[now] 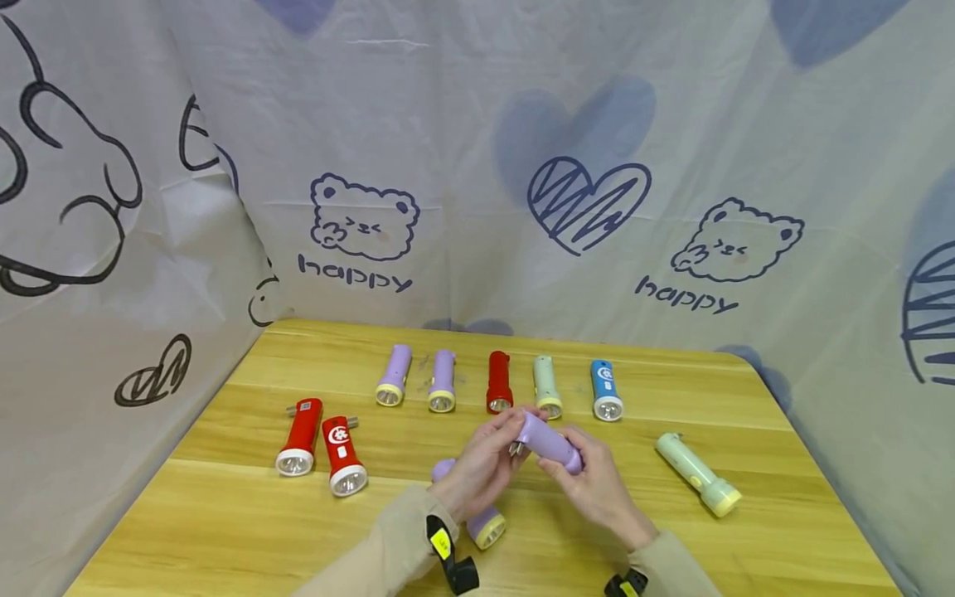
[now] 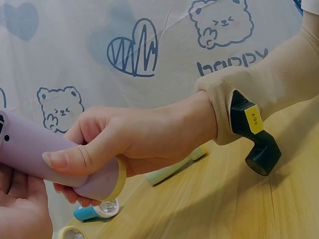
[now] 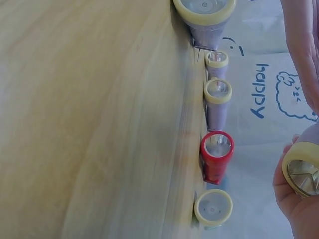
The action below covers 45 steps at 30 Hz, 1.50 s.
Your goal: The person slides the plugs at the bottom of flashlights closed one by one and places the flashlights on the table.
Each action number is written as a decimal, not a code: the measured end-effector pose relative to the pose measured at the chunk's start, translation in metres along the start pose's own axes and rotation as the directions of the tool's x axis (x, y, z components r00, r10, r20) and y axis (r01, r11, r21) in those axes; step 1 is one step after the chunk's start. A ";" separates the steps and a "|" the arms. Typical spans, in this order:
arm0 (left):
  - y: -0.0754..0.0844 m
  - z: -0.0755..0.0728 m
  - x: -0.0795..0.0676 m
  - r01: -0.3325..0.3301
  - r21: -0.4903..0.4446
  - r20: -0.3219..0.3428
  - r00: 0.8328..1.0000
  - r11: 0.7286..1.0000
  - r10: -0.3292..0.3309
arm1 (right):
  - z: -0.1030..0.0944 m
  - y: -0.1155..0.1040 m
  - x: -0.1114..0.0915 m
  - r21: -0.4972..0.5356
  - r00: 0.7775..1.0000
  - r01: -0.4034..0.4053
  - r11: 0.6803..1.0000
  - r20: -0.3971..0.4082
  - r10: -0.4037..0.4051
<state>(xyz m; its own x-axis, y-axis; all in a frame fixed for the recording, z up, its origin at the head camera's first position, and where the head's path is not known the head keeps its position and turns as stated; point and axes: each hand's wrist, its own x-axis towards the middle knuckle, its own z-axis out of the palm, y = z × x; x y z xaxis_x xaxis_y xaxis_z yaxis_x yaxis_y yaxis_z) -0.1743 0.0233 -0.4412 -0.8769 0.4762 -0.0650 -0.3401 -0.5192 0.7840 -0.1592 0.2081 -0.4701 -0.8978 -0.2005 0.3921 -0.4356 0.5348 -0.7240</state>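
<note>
A purple flashlight (image 1: 550, 442) is held in the air above the table by both hands. My right hand (image 1: 593, 489) grips its yellow-rimmed lamp end, with the thumb laid along the body in the left wrist view. At the tail end, my left hand (image 1: 485, 464) holds it between thumb and fingers; metal plug prongs (image 1: 516, 448) stick out there. The lens (image 3: 305, 177) faces the camera in the right wrist view. Another purple flashlight (image 1: 487, 528) lies beneath my left wrist, partly hidden by it.
Along the back lie two purple flashlights (image 1: 443, 381), a red one (image 1: 498, 381), a pale green one (image 1: 545, 383) and a blue one (image 1: 604, 385). Two red flashlights (image 1: 302, 431) with prongs out lie left. Another green flashlight (image 1: 694, 471) lies right. A printed cloth (image 1: 462, 166) hangs behind the table.
</note>
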 end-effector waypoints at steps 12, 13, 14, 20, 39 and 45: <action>0.002 0.002 0.003 -0.027 0.130 -0.076 0.996 0.991 0.037 | 0.002 -0.001 -0.002 -0.039 0.999 0.041 0.998 -0.018 -0.042; 0.002 0.002 0.003 -0.030 0.149 -0.081 0.996 0.988 0.042 | 0.003 -0.001 -0.001 -0.039 0.999 0.045 0.998 -0.022 -0.046; 0.003 0.002 0.004 -0.035 0.170 -0.087 0.995 0.985 0.050 | 0.004 -0.001 -0.001 -0.037 0.998 0.049 0.998 -0.025 -0.050; 0.010 0.000 0.004 -0.048 0.244 -0.116 0.990 0.969 0.079 | 0.007 -0.003 0.003 -0.033 0.997 0.068 0.997 -0.044 -0.070; 0.011 -0.005 -0.004 0.002 0.082 0.121 0.993 0.997 -0.012 | -0.003 0.007 -0.004 -0.154 0.986 0.137 0.979 -0.072 -0.149; 0.007 -0.006 -0.005 0.003 0.033 0.152 0.988 0.999 -0.008 | -0.004 0.009 -0.005 -0.167 0.978 0.180 0.969 -0.075 -0.194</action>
<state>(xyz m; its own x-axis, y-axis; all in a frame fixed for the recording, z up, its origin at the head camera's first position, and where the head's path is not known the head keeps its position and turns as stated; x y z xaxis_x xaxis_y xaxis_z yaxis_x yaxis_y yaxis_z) -0.1747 0.0131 -0.4387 -0.8121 0.5830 0.0236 -0.3313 -0.4940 0.8039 -0.1583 0.2171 -0.4768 -0.7886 -0.2382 0.5669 -0.5729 0.6195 -0.5366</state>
